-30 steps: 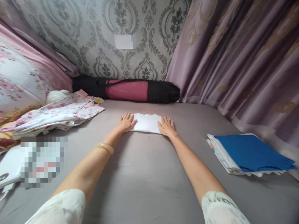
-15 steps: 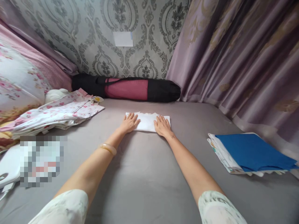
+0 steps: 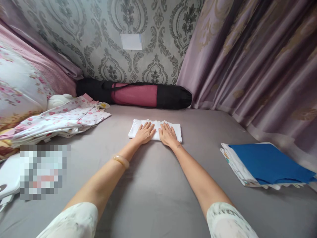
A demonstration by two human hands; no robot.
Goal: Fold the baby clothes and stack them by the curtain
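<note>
Across the lower part of the view spreads a bed covered with a smooth grey sheet. On its right side hangs a mauve curtain in heavy folds, and behind it stands a wall with grey ornament wallpaper. At the left edge a big floral pillow leans. A rolled pink mat in a black bag lies along the foot of the wall. Near the pillow lies a pile of floral clothes, loosely folded. On the right side of the bed, well apart from the hands, a folded blue cloth rests on top of some printed white fabric. In the middle of the bed, just in front of the mat, lies a small folded white cloth. The left hand and the right hand both lie open and flat on it, palms down, fingers spread, just beside each other, gripping nothing. A pale bracelet sits on the left wrist.
</note>
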